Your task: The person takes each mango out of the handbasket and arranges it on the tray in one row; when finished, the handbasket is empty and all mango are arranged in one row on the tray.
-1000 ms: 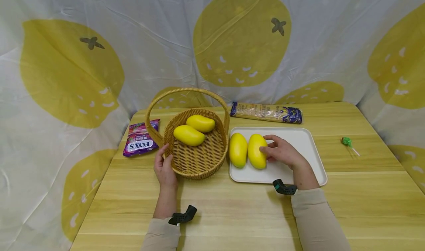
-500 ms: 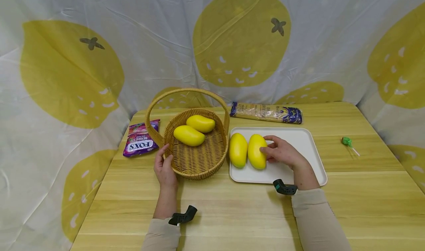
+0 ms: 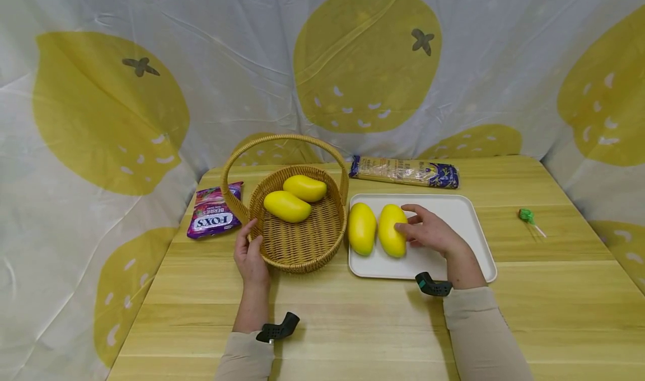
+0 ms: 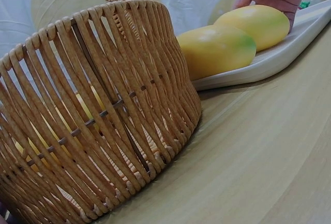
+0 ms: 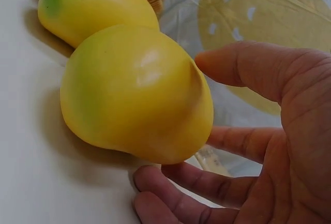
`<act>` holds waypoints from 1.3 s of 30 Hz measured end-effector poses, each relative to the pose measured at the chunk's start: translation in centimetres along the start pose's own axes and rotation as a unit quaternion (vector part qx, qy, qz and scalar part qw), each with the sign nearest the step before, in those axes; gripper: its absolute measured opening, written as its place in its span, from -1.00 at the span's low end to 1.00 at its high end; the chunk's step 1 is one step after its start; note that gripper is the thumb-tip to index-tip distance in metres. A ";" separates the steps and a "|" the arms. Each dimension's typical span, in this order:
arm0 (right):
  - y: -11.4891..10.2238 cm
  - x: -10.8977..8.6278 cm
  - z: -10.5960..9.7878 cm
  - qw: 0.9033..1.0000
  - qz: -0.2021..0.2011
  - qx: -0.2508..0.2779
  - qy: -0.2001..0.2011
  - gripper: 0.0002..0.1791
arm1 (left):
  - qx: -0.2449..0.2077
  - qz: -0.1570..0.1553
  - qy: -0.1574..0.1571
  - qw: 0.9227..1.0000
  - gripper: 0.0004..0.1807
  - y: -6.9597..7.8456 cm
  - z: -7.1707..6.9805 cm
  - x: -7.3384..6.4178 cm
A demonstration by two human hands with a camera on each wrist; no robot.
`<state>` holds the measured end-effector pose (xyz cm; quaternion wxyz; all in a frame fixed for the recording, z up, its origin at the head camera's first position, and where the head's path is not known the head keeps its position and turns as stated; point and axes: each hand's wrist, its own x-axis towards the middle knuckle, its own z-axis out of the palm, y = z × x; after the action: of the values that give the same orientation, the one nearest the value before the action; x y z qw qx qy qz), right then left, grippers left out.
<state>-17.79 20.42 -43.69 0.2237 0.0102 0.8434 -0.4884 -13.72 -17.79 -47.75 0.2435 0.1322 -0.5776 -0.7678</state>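
A wicker basket (image 3: 302,252) with a tall arched handle holds two yellow mangoes, one mango (image 3: 287,206) in front of the other mango (image 3: 304,188). My left hand (image 3: 252,260) grips the basket's left rim, thumb at the front and fingers at the outer side. On the white tray (image 3: 466,224) two more lie side by side: a left mango (image 3: 361,229) and a right mango (image 3: 392,230). My right hand (image 3: 428,231) holds the right mango at its right side; in the right wrist view its thumb (image 5: 232,63) touches the skin and its fingers curl around the lower end.
A purple candy bag (image 3: 214,208) lies left of the basket. Behind the tray is a long noodle packet (image 3: 403,171). A green-wrapped lollipop (image 3: 526,216) lies to the right on the wooden table (image 3: 353,325). A lemon-print cloth (image 3: 242,62) hangs behind.
The right mango has shifted very slightly rightward with my right hand, widening the gap to its neighbour. My left hand and the basket stay as they were.
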 end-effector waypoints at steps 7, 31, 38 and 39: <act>0.0 0.1 0.1 1.000 -0.003 0.007 -0.002 -0.14 | -0.004 0.000 0.000 1.000 -0.55 0.0 0.0 0.0; -0.2 -0.4 0.0 0.999 -0.012 -0.031 0.004 -0.08 | -0.009 -0.002 0.000 1.000 -0.55 -0.1 0.0 0.0; -1.2 -1.3 -0.2 0.994 -0.055 -0.068 0.060 -0.13 | -0.004 0.003 0.004 1.000 -0.56 -0.2 0.0 -0.1; -1.5 -1.5 -0.2 0.993 -0.066 -0.068 0.068 -0.14 | -0.004 0.005 0.005 1.000 -0.57 -0.2 0.0 0.0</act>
<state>-16.89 20.04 -41.80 0.1334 -0.0275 0.8867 -0.4418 -13.70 -17.76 -47.93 0.2505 0.1319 -0.5739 -0.7685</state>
